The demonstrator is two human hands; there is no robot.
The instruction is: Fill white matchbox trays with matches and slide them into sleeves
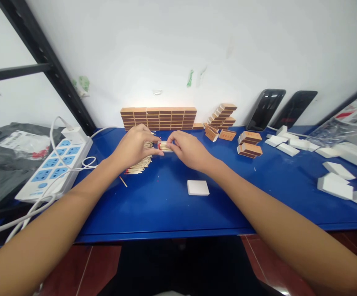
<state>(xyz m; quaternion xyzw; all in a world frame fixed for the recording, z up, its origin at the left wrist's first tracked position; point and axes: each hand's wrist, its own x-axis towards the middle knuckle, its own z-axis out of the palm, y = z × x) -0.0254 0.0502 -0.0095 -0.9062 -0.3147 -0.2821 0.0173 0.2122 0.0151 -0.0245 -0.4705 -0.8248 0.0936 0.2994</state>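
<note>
My left hand [137, 142] and my right hand [189, 150] meet over the blue table around a small bunch of red-headed matches [163, 146]. The bunch seems to lie in a small white tray, mostly hidden by the fingers. Left thumb and forefinger close on its left end, where the red heads are; the right fingers pinch its right end. Below and behind my left hand lies a heap of loose matches [140, 167], partly covered by it. One single match [123, 181] lies apart, left of the heap. A plain white tray or box [198, 188] rests nearer the table's front edge.
Against the wall stands a long stack of brown matchboxes [160, 117], with a stepped stack [222, 115] and more matchboxes [249, 144] to its right. Two phones [266, 110] lean farther right. White trays [335, 187] lie scattered at right. A power strip [55, 162] with cables sits left.
</note>
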